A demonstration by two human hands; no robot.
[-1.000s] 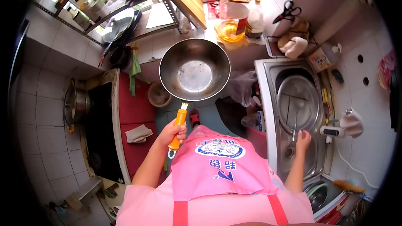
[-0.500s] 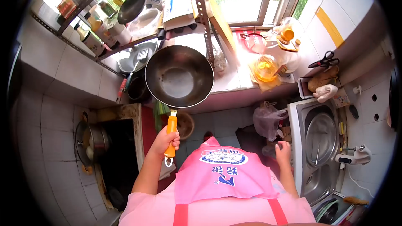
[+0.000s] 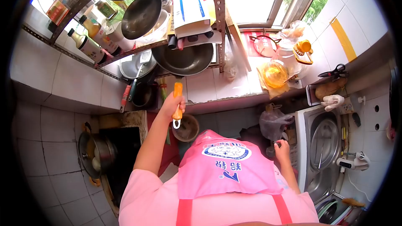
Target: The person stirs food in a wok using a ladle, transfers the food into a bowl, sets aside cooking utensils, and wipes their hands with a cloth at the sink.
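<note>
My left hand (image 3: 173,105) is closed around the orange handle of a dark frying pan (image 3: 184,60). The pan is over the tiled counter, its far part under the shelf and hidden by it. Low beside the sink, my right hand (image 3: 282,150) has its fingers curled in at a small dark thing that I cannot make out. A clear plastic bag (image 3: 274,123) hangs just beyond that hand. Left of the pan lie a lidded pot (image 3: 135,65) and a slotted spatula (image 3: 145,57) with a red-handled tool nearby.
A metal shelf (image 3: 121,54) with bottles and boxes overhangs the counter at left; a black ladle (image 3: 142,14) hangs there. An oil jug (image 3: 289,60) stands by the window. The steel sink (image 3: 320,142) is at right, a steel pot (image 3: 100,155) at left.
My left hand has carried the pan forward, away from my body, onto or over the counter under the shelf. My right hand has curled its fingers more, staying beside the sink.
</note>
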